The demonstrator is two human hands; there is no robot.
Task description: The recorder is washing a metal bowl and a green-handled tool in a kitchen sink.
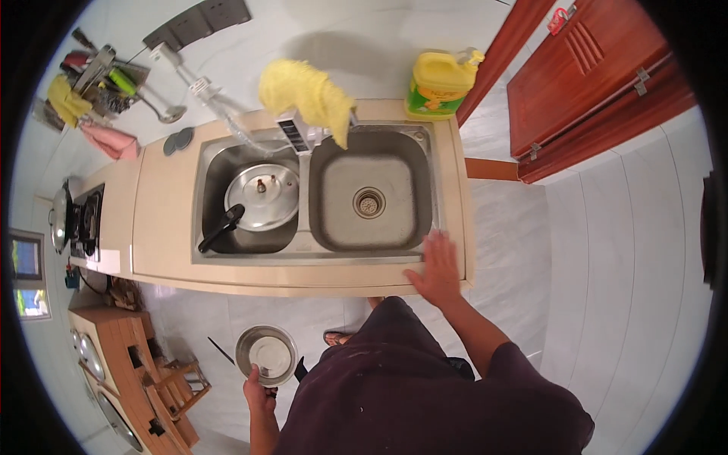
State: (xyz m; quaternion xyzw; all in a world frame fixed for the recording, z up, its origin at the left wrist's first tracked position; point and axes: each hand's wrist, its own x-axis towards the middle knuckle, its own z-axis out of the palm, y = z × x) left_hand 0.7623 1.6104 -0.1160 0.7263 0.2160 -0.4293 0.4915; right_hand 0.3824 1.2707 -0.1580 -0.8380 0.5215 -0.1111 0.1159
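Note:
My left hand (260,392) grips the rim of a round metal pot (266,354) with a black handle, held over the floor beside my body; its bottom looks bare. A thin dark stick-like thing shows at the pot's left. My right hand (439,266), palm down with fingers spread, is at the front right corner of the double steel sink, holding nothing. The right basin (369,165) is empty around its drain strainer. In the left basin (219,170) lies a metal pressure cooker lid (267,193) with a black handle. A yellow cloth (301,91) hangs over the faucet.
A yellow detergent jug (442,85) with a pump stands at the counter's back right corner. Utensils and cloths hang on a wall rack (102,79). A gas stove (88,222) with a lidded pan is far left. A wooden stool (181,389) stands lower left; a red door (580,79) is upper right.

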